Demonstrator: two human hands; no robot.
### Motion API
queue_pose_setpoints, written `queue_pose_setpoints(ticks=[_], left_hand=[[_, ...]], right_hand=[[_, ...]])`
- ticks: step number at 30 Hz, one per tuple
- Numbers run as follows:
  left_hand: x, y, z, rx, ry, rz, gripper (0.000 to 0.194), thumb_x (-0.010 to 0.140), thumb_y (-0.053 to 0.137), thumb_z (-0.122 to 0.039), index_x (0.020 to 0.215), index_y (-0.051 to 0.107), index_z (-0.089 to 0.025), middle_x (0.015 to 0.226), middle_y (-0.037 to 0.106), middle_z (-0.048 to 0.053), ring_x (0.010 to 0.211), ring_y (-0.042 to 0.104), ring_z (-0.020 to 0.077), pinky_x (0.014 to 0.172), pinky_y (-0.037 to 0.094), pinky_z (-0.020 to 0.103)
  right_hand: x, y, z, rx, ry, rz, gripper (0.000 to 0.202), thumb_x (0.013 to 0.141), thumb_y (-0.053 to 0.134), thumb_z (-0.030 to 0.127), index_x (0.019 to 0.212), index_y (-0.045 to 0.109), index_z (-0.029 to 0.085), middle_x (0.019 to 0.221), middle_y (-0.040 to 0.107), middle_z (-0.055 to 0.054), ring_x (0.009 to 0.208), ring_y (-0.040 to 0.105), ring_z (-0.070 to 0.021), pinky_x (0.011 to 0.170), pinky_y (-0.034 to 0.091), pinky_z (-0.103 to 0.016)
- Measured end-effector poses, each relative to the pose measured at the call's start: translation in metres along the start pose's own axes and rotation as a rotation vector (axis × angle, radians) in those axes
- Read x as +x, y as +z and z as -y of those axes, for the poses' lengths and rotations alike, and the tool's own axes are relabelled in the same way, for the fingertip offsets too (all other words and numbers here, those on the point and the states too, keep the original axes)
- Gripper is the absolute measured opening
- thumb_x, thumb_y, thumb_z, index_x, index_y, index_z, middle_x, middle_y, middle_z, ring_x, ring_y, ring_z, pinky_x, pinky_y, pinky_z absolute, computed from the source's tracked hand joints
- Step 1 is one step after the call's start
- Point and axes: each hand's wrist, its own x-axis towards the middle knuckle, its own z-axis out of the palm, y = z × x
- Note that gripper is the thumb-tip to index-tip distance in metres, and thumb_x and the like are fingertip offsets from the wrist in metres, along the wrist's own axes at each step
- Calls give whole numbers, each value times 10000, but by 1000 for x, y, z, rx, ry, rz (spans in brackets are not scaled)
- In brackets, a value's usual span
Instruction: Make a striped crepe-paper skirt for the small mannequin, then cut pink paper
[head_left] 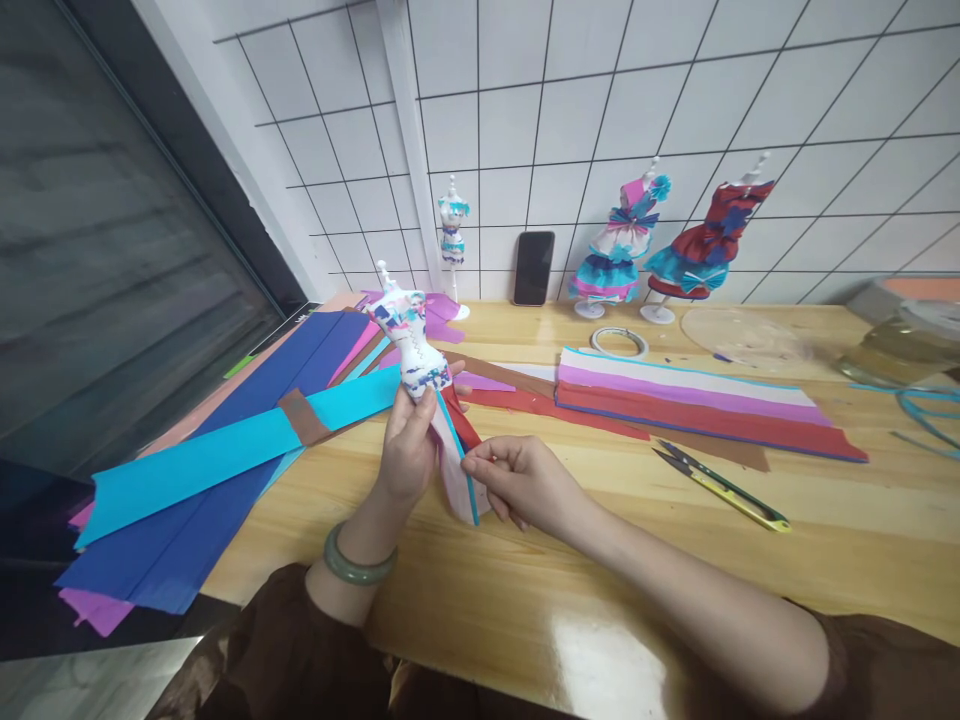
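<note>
Small mannequin (411, 345) gripped at the waist by left hand (409, 445), its paper skirt strips (459, 470) pinched by right hand (517, 482), snips (724, 487) nearby on table (600, 600)

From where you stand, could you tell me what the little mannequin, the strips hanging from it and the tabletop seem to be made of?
The mannequin looks like hard white plastic, paint-smeared, held in the left hand. The strips, pinched by the right hand, look like matte crepe paper, folding softly. The tabletop seems varnished light wood: visible grain and glare.

The left hand (409, 445) grips a small mannequin (411, 345) above the counter (600, 560) while the right hand (525, 485) pinches the paper strips (457, 460) hanging from it, near snips (724, 487).
</note>
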Motion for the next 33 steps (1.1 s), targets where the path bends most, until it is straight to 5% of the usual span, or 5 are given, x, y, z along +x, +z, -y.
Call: queue_pose_setpoints(ticks=[12, 16, 21, 33], left_hand=[[3, -3, 0, -14, -1, -1, 333, 879, 484, -326, 1186, 505, -200, 1184, 590, 98, 932, 612, 192, 745, 504, 297], [4, -3, -1, -56, -13, -10, 355, 887, 468, -319, 1228, 453, -226, 1241, 555, 93, 940, 610, 191, 743, 503, 301], [2, 0, 2, -23, -6, -28, 335, 889, 472, -313, 1212, 462, -229, 1246, 553, 80, 965, 604, 173, 814, 474, 286], [-4, 6, 8, 107, 7, -43, 373, 880, 482, -366, 1221, 482, -215, 1164, 601, 83, 1015, 582, 192, 894, 433, 318]], right_hand=[[4, -5, -8, -62, -114, -34, 315, 881, 423, 434, 700, 489, 185, 434, 472, 73, 316, 357, -57, 341, 274, -177], [2, -10, -13, -594, -381, -306, 219, 882, 462, 368, 847, 574, 184, 590, 597, 18, 474, 504, -96, 470, 317, -207], [3, -10, -20, -1237, -609, -496, 238, 888, 423, 305, 782, 576, 157, 660, 617, -39, 517, 527, -128, 475, 224, -262], [8, -6, -22, -1419, -593, -657, 134, 829, 442, 178, 716, 514, 177, 626, 528, -19, 498, 450, -129, 487, 156, -291]])
